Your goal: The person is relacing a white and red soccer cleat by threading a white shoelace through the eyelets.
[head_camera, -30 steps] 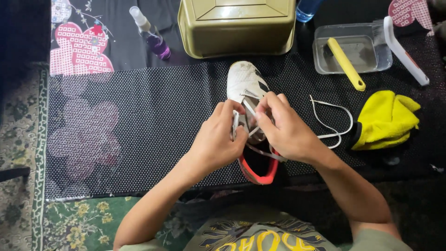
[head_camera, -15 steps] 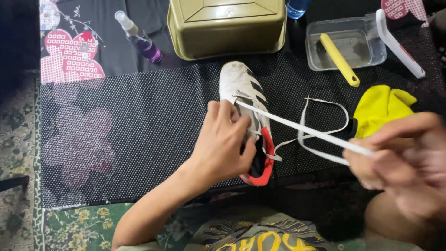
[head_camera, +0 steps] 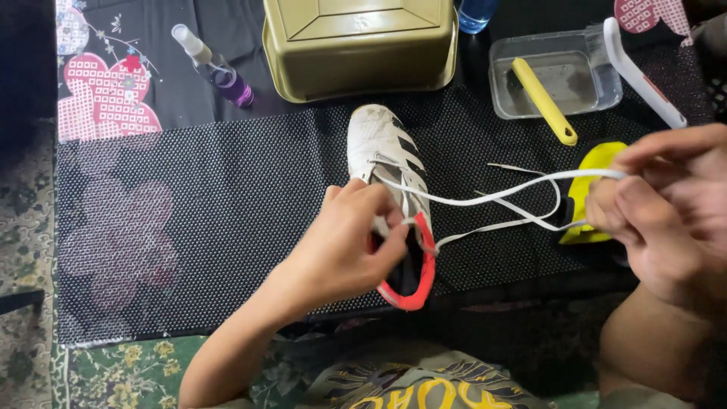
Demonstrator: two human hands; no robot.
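The shoe (head_camera: 394,204) lies mid-surface on the black dotted mat (head_camera: 189,220), toe pointing far. The left hand (head_camera: 344,250) has its grip closed over the shoe's tongue and throat, pinning it down. The right hand (head_camera: 659,220), at the right edge, pinches the white lace (head_camera: 492,198) tight, drawing it out sideways; two strands run taut from the eyelets to that grip. Judging by this, the lace is partly worked through the lower eyelets only, and most of the run remains loose. A yellow cloth (head_camera: 587,189) sits just under the strands; a tan tub (head_camera: 360,45), spray bottle (head_camera: 216,68) and clear tray (head_camera: 556,79) lie far.
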